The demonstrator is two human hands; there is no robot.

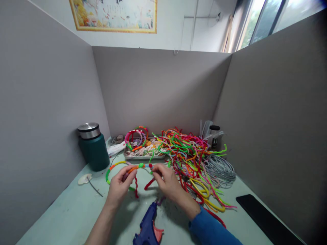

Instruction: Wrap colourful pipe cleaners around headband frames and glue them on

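While left hand (120,186) and right hand (168,182) pinch the hoop (115,165), pale desk (68,212) amid grey partitions (163,92).

You face a cubicle craft workstation: grey partitions (158,92) wall three sides of the pale desk (71,211), with pipe cleaners (189,149) heaped toward its back right corner, a shell tray (143,154) at its back edge, and a glue gun (148,228) at its near edge.

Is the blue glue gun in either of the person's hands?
No, the glue gun lies on the table below the wrists, while the left hand and right hand both pinch the colourful wrapped hoop.
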